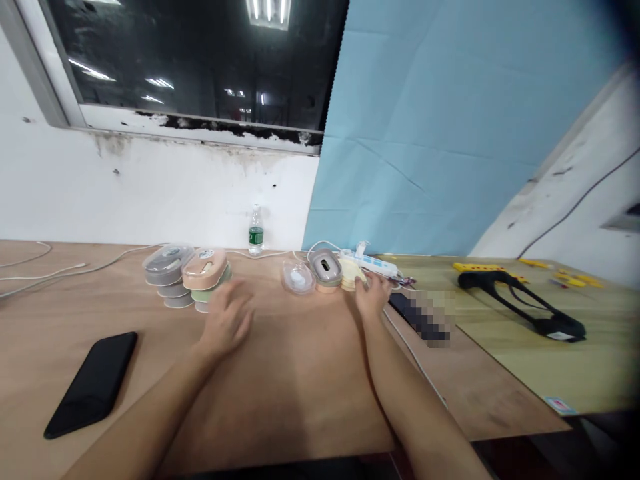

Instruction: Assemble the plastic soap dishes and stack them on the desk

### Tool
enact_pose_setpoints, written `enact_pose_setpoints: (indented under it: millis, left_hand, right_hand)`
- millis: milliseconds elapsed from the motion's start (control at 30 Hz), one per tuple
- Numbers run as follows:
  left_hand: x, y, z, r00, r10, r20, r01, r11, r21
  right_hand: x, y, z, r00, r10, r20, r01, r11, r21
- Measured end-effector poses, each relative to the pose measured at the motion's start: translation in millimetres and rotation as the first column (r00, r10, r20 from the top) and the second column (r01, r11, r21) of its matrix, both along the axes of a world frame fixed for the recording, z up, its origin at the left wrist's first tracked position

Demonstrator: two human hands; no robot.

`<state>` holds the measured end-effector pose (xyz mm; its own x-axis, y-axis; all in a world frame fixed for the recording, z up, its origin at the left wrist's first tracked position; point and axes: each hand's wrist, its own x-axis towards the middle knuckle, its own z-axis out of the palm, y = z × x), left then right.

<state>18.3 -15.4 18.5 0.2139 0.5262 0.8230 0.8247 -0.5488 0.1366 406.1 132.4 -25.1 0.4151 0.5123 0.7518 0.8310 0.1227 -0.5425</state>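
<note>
My left hand [230, 319] is raised over the table, fingers loosely bent and apart, with nothing in it. Just beyond it stands a stack of small oval lidded boxes, a peach box [204, 270] on top of green and grey ones. Left of that is another stack topped by a grey box [169, 267] with a clear lid. My right hand [373, 293] has its fingers closed on the right edge of a cream-yellow box [351, 273]. Touching that on the left is a grey-lidded box [326, 267] on a peach one. A clear lid [299, 277] lies beside them.
A water bottle [256, 232] stands against the wall. Behind my right hand is a white power strip [375, 264] with cables. Phones lie at the left [93, 383] and right [413, 313]. A black strap-like frame [520, 303] and yellow pieces [575, 279] rest on the right-hand table.
</note>
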Motion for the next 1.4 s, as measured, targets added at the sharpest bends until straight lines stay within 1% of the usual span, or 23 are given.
enact_pose_setpoints:
  millis: [67, 133, 167, 233, 333, 400, 500, 600, 667, 733, 800, 867, 900, 933, 1000, 1067, 1133, 1167, 1200, 1233, 1267, 1333, 1400]
  left_hand:
    - [13.8, -2.6, -3.7, 0.98, -0.161, -0.116, 0.139, 0.974, -0.179]
    - [21.5, -1.4, -7.9, 0.944, -0.276, -0.18, 0.207, 0.922, -0.326]
    - [22.6, 0.3, -10.2, 0.934, -0.304, -0.19, 0.218, 0.902, -0.373]
    - [20.3, 5.1, -14.6, 0.93, -0.315, -0.188, 0.21, 0.878, -0.43]
    - [11.8, 11.1, -18.5, 0.944, -0.285, -0.166, 0.18, 0.867, -0.465]
    - [7.9, 12.7, -18.9, 0.951, -0.272, -0.147, 0.174, 0.863, -0.474]
    - [7.8, 12.4, -18.2, 0.953, -0.277, -0.124, 0.186, 0.857, -0.481]
    - [10.4, 11.2, -17.7, 0.946, -0.303, -0.113, 0.212, 0.845, -0.49]
    - [11.0, 10.8, -17.5, 0.943, -0.316, -0.106, 0.226, 0.841, -0.492]
    - [10.2, 11.0, -17.7, 0.945, -0.312, -0.099, 0.227, 0.842, -0.49]
    - [8.9, 11.4, -19.1, 0.951, -0.299, -0.083, 0.224, 0.845, -0.486]
    - [8.0, 12.0, -22.2, 0.957, -0.286, -0.045, 0.23, 0.848, -0.478]
    - [8.0, 12.2, -24.3, 0.96, -0.278, -0.015, 0.238, 0.847, -0.476]
    - [8.3, 12.5, -26.5, 0.963, -0.269, 0.026, 0.248, 0.843, -0.477]
    - [9.2, 13.4, -30.4, 0.961, -0.237, 0.143, 0.277, 0.832, -0.481]
    - [9.6, 14.8, -32.3, 0.937, -0.192, 0.291, 0.313, 0.83, -0.462]
    - [8.5, 16.7, -31.8, 0.903, -0.146, 0.403, 0.326, 0.845, -0.424]
    - [7.3, 17.7, -30.6, 0.891, -0.122, 0.438, 0.319, 0.854, -0.41]
    - [6.0, 18.7, -29.2, 0.882, -0.101, 0.461, 0.311, 0.859, -0.407]
    - [4.5, 19.4, -27.4, 0.875, -0.083, 0.478, 0.306, 0.859, -0.411]
    - [3.2, 19.9, -25.5, 0.867, -0.069, 0.494, 0.305, 0.856, -0.417]
    - [1.3, 20.0, -21.9, 0.855, -0.051, 0.517, 0.31, 0.848, -0.429]
    - [0.9, 18.7, -19.1, 0.866, -0.025, 0.5, 0.289, 0.841, -0.458]
  right_hand:
    - [-6.0, 0.7, -4.0, 0.999, 0.048, 0.012, -0.047, 0.996, -0.074]
    - [-9.6, 1.4, -7.7, 0.996, 0.09, 0.012, -0.087, 0.986, -0.14]
    - [-10.0, 1.9, -9.4, 0.994, 0.111, 0.01, -0.108, 0.981, -0.163]
    - [-8.3, 3.7, -12.3, 0.988, 0.155, 0.0, -0.153, 0.972, -0.181]
    - [-2.6, 7.8, -15.2, 0.979, 0.199, -0.039, -0.203, 0.969, -0.141]
    - [0.4, 9.7, -15.6, 0.976, 0.21, -0.054, -0.214, 0.972, -0.097]
    - [1.2, 9.1, -13.3, 0.976, 0.211, -0.046, -0.212, 0.977, -0.028]
    - [-2.6, 4.0, -5.6, 0.984, 0.176, -0.039, -0.174, 0.983, 0.058]
    - [-8.5, -1.6, 2.8, 0.989, 0.147, -0.031, -0.142, 0.98, 0.14]
    - [-18.4, -9.0, 12.7, 0.989, 0.146, -0.008, -0.14, 0.965, 0.222]
    - [-33.1, -18.0, 21.5, 0.982, 0.186, 0.036, -0.189, 0.945, 0.267]
    - [-52.5, -28.0, 27.0, 0.957, 0.271, 0.102, -0.288, 0.922, 0.257]
    - [-63.5, -33.3, 28.1, 0.929, 0.34, 0.144, -0.365, 0.904, 0.224]
    - [-75.1, -38.6, 28.0, 0.889, 0.418, 0.19, -0.452, 0.869, 0.203]
    - [-99.0, -49.8, 25.5, 0.774, 0.572, 0.273, -0.621, 0.769, 0.152]
    - [-121.7, -61.6, 21.1, 0.63, 0.699, 0.339, -0.756, 0.651, 0.061]
    - [-140.4, -72.9, 16.5, 0.471, 0.795, 0.383, -0.846, 0.53, -0.058]
    - [-147.3, -77.7, 14.4, 0.408, 0.826, 0.389, -0.869, 0.482, -0.113]
    - [-152.4, -81.6, 12.6, 0.371, 0.843, 0.389, -0.877, 0.456, -0.154]
    - [-155.4, -84.4, 11.2, 0.366, 0.85, 0.378, -0.873, 0.454, -0.176]
    - [-156.3, -85.9, 10.2, 0.389, 0.848, 0.361, -0.862, 0.473, -0.183]
    - [-152.8, -85.0, 9.6, 0.476, 0.826, 0.302, -0.826, 0.538, -0.168]
    - [-144.7, -79.9, 10.6, 0.549, 0.804, 0.23, -0.794, 0.587, -0.158]
